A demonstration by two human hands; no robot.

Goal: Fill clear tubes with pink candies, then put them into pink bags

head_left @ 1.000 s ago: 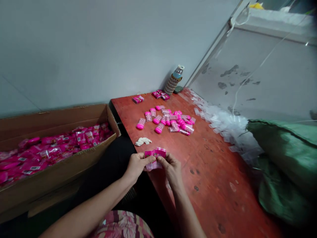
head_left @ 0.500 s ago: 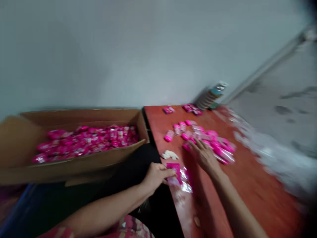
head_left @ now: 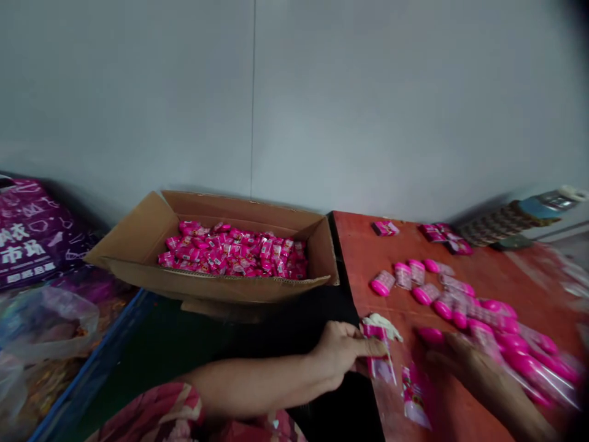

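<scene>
My left hand pinches a small pink and clear plastic packet at the near left edge of the red tabletop. A crumpled white glove-like piece lies just behind it. Another printed pink packet is flat on the table between my hands. My right hand, blurred, has its fingers closed around a small pink capsule-shaped container, with one pink end showing. Beside that hand lies a loose pile of similar pink-ended containers, several standing or lying apart, such as one container.
An open cardboard box full of pink wrapped packs stands left of the table. Pink packs and a bottle in a patterned sleeve are at the back. A purple bag and clear bags are far left.
The view has swung left, bringing the purple bag into sight. My left hand has lifted its packet away from the other one. My right hand has drawn a container slightly nearer.
</scene>
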